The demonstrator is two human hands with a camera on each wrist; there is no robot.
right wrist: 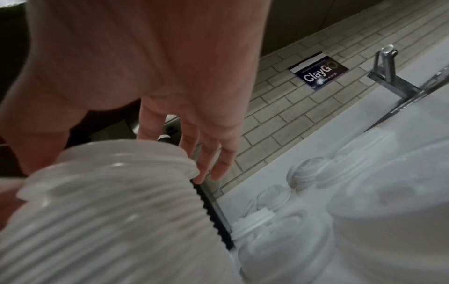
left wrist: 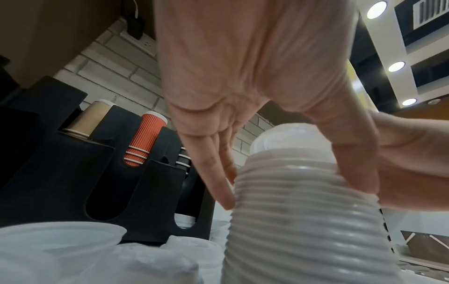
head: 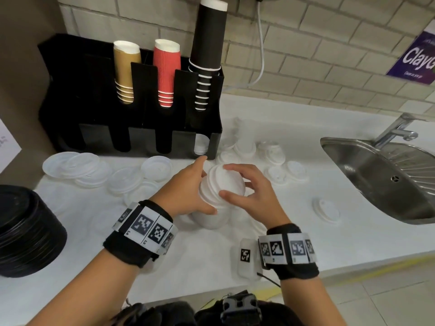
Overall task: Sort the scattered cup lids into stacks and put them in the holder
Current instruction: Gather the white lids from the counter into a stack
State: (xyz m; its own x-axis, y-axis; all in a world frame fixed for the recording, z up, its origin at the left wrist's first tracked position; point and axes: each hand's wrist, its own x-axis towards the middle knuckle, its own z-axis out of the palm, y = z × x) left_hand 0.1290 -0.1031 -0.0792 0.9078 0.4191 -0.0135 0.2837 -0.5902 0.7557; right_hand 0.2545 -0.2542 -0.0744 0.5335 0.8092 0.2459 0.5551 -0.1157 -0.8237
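A tall stack of white cup lids (head: pixel 219 208) stands on the white counter in front of me, leaning slightly. My left hand (head: pixel 207 184) grips its left side, thumb at the front and fingers along the far side, as the left wrist view shows on the ribbed stack (left wrist: pixel 303 240). My right hand (head: pixel 224 181) curls over the top of the stack, thumb on the near edge. The black holder (head: pixel 94 109) stands behind, with a few white lids in its rightmost lower slot (head: pixel 201 144). More white lids (head: pixel 270 151) lie scattered to the right, and clear lids (head: pixel 94 170) to the left.
Gold, red and black cup stacks (head: pixel 207 55) fill the holder's upper slots. A pile of black lids (head: pixel 23 231) sits at the near left. A steel sink (head: pixel 376 175) with a tap is on the right. One white lid (head: pixel 326 209) lies near the sink.
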